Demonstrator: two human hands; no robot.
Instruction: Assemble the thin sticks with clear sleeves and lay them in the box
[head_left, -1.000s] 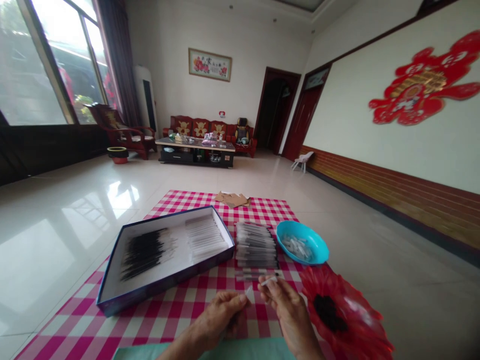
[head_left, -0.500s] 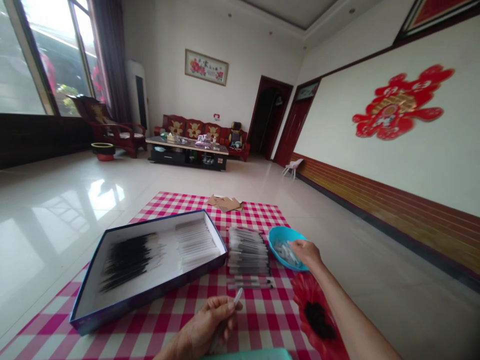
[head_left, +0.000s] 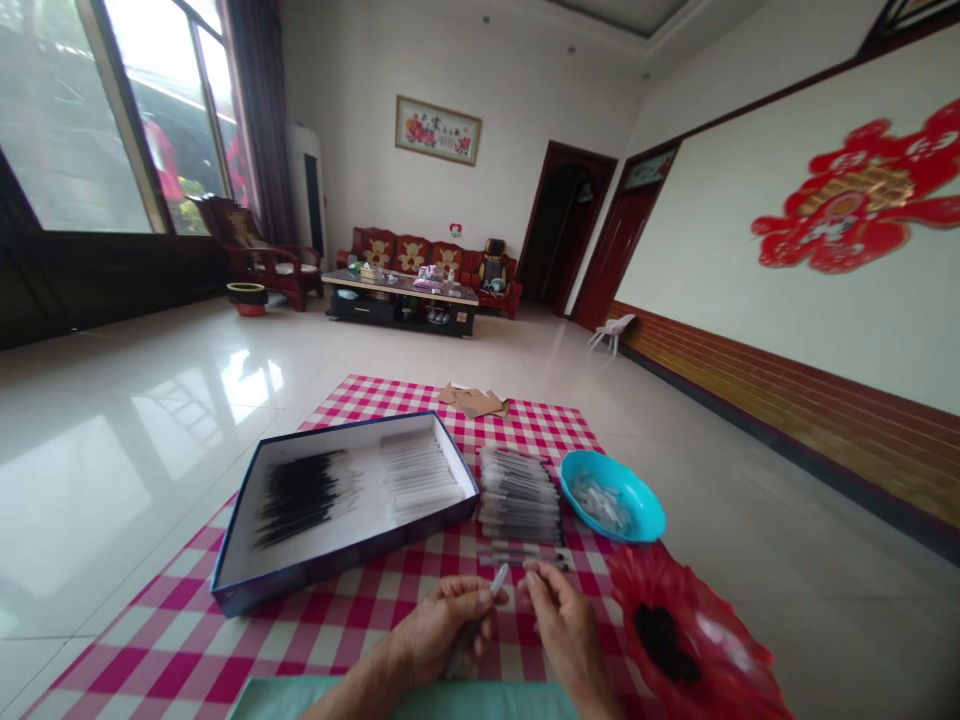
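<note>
My left hand (head_left: 442,625) is closed around a pen barrel (head_left: 499,578), whose clear end points up past the fingertips. Close beside it, my right hand (head_left: 566,630) has thumb and fingers pinched together; whatever they hold is too small to make out. Just beyond both hands lies a row of clear pens with dark ends (head_left: 520,497). To the right of that row, a blue bowl (head_left: 651,508) holds small whitish clear pieces (head_left: 600,502). A red petal-edged dish (head_left: 724,650) with small black pieces (head_left: 664,642) sits by my right forearm.
On the left, a shallow blue-edged box (head_left: 352,562) contains black thin sticks (head_left: 300,495) and clear tubes (head_left: 420,470). Torn cardboard (head_left: 474,401) lies at the far edge of the checked tablecloth (head_left: 315,640). Pale green material (head_left: 281,695) shows at the near edge.
My right hand has come back from the blue bowl to beside my left hand. The left hand still holds the pen barrel. The camera view has turned slightly left.
</note>
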